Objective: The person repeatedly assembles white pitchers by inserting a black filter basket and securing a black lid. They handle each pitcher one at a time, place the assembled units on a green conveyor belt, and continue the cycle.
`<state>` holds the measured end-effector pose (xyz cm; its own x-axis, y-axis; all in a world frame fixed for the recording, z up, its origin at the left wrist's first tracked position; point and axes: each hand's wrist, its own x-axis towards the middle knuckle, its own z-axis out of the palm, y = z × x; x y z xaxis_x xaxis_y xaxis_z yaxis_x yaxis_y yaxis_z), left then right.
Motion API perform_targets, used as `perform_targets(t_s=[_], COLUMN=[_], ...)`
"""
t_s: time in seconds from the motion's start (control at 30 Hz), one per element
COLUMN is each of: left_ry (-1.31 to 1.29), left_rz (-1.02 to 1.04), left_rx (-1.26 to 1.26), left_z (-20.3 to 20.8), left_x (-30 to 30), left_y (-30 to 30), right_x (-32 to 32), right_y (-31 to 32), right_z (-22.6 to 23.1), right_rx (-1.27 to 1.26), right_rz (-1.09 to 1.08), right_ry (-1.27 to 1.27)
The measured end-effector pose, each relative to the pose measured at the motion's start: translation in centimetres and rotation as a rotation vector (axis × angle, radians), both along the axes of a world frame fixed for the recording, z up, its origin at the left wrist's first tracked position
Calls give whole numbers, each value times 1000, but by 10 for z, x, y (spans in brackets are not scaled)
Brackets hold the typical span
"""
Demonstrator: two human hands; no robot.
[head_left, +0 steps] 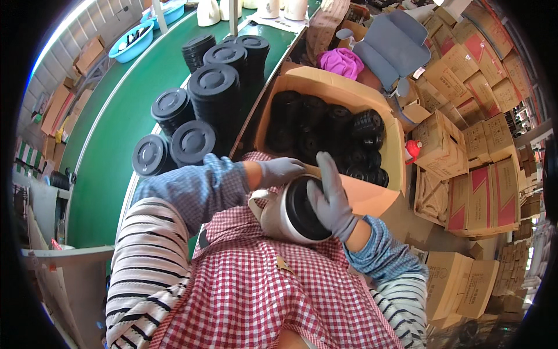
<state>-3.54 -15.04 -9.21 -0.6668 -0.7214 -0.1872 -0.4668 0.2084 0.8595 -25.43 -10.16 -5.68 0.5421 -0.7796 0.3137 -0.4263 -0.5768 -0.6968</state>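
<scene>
A cream jug with a side handle lies tilted on my lap, its round black end piece facing right. Whether that piece is a lid or a base, I cannot tell. My right hand, in a grey glove, is open with fingers and thumb spread, its palm side against or just over the black piece. My left hand, gloved too, reaches across the jug's far edge with fingers stretched out, and it does not wrap round the handle.
Stacks of round black discs stand on the green conveyor at the left. An open carton ahead holds many black parts. Blue basins and cream jugs sit farther off. Cardboard boxes and a grey chair are at right.
</scene>
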Motion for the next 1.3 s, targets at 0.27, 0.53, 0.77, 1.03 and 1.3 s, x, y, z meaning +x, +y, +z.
perform_targets(t_s=[0.27, 0.53, 0.77, 1.03, 1.3], left_ry=[44, 825, 22, 106, -344], left_rz=[-125, 999, 142, -70, -359], left_rx=[-192, 558, -42, 495, 362], left_z=[-5, -27, 16, -21, 12], left_x=[-28, -11, 15, -24, -53], left_y=[-17, 62, -6, -71, -120], right_x=[-59, -9, -31, -6, -5], right_y=[-38, -107, -93, -62, -79], right_z=[-47, -90, -36, -12, 4], right_rx=[-167, 320, -21, -170, -343], right_rz=[435, 372, 538, 619, 571], right_ry=[5, -245, -87, 195, 32])
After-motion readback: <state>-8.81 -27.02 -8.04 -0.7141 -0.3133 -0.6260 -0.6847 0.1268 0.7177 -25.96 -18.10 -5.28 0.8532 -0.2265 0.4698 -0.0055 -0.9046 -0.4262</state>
